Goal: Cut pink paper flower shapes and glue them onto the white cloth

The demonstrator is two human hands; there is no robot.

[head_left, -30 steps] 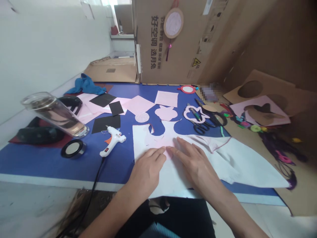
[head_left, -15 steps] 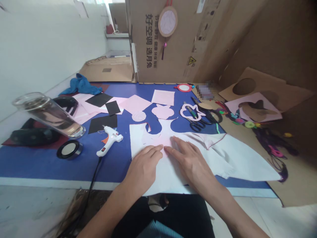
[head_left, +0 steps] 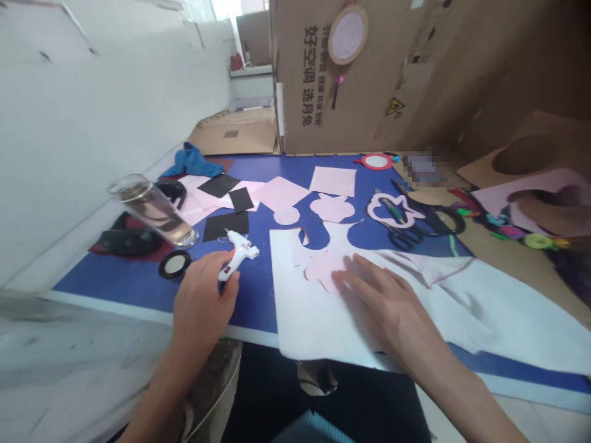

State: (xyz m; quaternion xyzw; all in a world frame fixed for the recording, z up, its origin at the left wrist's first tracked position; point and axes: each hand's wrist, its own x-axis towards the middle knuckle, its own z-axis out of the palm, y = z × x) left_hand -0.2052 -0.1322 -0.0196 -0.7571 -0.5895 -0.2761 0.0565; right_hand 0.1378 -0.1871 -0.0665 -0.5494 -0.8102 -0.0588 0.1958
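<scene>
The white glue gun (head_left: pixel 240 251) lies on the blue table, nozzle pointing away, and my left hand (head_left: pixel 203 295) is closed around its handle. A pink flower-shaped piece (head_left: pixel 322 272) lies on the white cloth (head_left: pixel 314 326). My right hand (head_left: pixel 388 298) rests over the cloth with its fingers spread, the fingertips touching the right edge of the pink piece. Beyond the cloth lie another pink shape (head_left: pixel 332 208) and a small round piece (head_left: pixel 287 215).
A tilted glass of liquid (head_left: pixel 159 212) and a round black-rimmed item (head_left: pixel 175 264) stand at left. Scissors (head_left: pixel 404 237) and a pink outline frame (head_left: pixel 375 213) lie right of centre. A cardboard box (head_left: pixel 295 80) rises behind.
My left hand has left the cloth and moved left onto the glue gun. My right hand has shifted slightly, uncovering the pink piece. The view has turned left.
</scene>
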